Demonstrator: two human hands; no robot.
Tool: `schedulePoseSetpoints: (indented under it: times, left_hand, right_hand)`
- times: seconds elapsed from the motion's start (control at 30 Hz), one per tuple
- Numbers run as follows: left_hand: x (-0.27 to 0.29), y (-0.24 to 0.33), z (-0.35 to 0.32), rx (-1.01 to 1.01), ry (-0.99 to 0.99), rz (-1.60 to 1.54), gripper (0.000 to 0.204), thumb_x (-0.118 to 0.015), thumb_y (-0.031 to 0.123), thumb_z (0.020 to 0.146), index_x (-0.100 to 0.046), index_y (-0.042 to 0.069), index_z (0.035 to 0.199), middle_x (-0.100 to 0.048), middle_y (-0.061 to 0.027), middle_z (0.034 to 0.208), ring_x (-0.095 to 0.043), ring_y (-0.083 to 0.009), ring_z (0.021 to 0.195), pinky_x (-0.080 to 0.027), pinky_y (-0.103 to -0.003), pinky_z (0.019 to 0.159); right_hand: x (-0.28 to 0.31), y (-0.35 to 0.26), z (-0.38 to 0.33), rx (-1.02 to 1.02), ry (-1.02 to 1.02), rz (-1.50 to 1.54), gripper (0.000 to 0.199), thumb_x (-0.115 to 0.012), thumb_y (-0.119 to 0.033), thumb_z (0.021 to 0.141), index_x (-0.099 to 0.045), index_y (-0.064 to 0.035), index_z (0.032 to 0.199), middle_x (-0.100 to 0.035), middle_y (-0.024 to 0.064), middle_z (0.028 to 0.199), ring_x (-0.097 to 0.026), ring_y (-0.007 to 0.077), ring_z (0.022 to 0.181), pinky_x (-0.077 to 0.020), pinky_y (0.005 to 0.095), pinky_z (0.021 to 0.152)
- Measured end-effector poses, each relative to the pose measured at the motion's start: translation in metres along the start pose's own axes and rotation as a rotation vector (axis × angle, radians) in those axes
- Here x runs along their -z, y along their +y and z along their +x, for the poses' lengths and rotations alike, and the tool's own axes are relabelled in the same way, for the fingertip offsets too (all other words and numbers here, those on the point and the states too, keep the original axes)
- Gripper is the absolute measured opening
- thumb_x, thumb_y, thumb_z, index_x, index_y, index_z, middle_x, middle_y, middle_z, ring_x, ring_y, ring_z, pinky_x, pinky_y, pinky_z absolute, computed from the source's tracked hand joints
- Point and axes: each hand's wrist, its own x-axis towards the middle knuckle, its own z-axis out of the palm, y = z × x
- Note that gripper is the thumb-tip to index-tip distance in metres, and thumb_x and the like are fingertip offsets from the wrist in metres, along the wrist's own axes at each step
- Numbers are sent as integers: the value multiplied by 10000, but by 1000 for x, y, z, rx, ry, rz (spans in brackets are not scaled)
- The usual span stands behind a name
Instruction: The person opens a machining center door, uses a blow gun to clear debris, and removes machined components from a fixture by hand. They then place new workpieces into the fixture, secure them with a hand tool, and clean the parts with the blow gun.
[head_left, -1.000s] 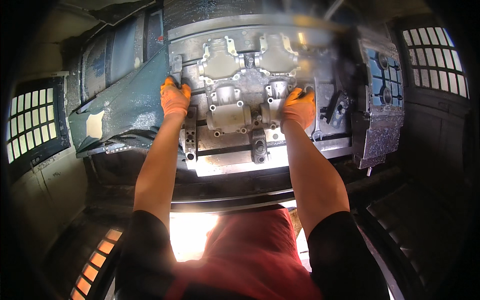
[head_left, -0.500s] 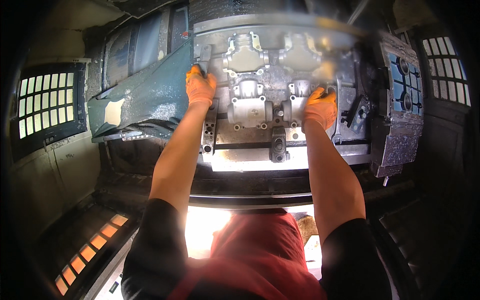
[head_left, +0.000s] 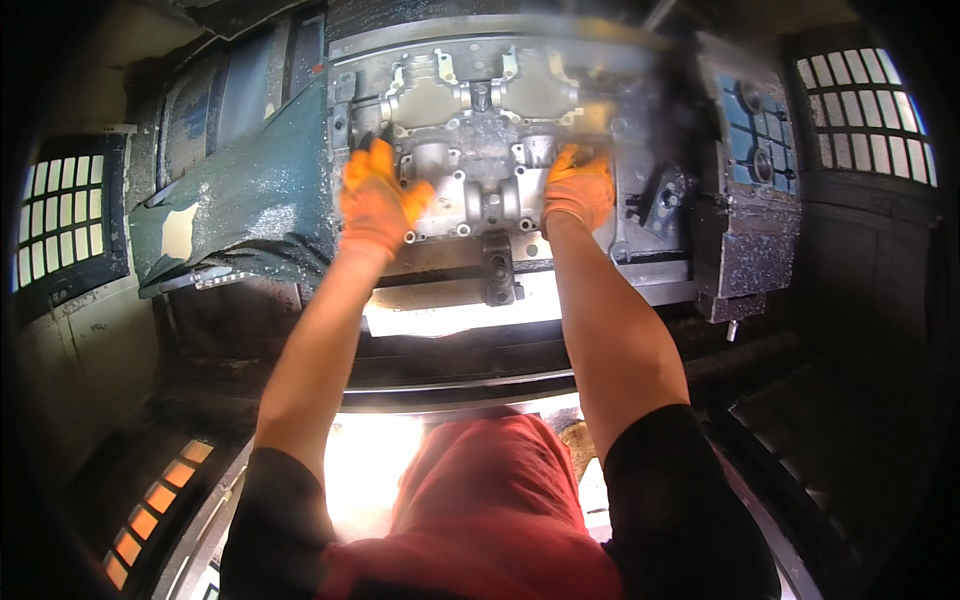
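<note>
My left hand (head_left: 378, 203), in an orange glove, is spread open at the left edge of the lower left metal casting (head_left: 438, 192). Its thumb reaches over the casting's side. My right hand (head_left: 580, 190), gloved the same way, lies over the right part of the lower right casting (head_left: 528, 186). Its fingers are curled; what they close on is hidden beneath them. Two more grey castings, an upper left one (head_left: 425, 103) and an upper right one (head_left: 535, 92), sit farther back on the metal fixture plate (head_left: 425, 262).
A dark clamp block (head_left: 498, 270) stands at the plate's front middle. Beside my right hand lies a long spanner-like bar (head_left: 620, 215). A blue-faced block (head_left: 755, 130) with round holes stands at right, a dark green sheet (head_left: 250, 190) at left. Barred windows (head_left: 62, 208) flank the enclosure.
My left hand has let go of a dark piece at the plate's far left, opened, and moved nearer and rightward to the lower left casting. The whole view has shifted; my right hand stays by its casting.
</note>
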Motion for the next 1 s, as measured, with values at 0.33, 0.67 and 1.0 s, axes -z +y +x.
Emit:
schedulePoseSetpoints:
  times: [0.33,0.67,1.0]
  left_hand:
    - [14,85,-18,372,-426,23,835,-726,514,733,-378,183,1415,-409,-150,1350,-364,-358,1300,-388,-543,974]
    - [-10,72,-34,250,-120,26,666,-704,496,729,-505,183,1282,-500,-79,1171,-458,-298,1147,-397,-510,884]
    - [-8,71,-30,244,-146,50,610,-685,523,716,-543,208,1218,-507,-72,1133,-470,-291,1115,-398,-499,890]
  right_hand:
    - [36,3,-28,178,-519,-176,1133,-706,-660,671,-168,-138,1521,-252,211,1511,-266,406,1394,-293,472,1119]
    - [27,-22,-45,113,-405,-303,966,-715,-618,688,-334,-176,1457,-405,201,1379,-381,362,1304,-373,491,1024]
    - [37,-40,-45,174,-374,-318,920,-751,-571,648,-414,-156,1396,-452,203,1313,-405,366,1268,-375,496,1010]
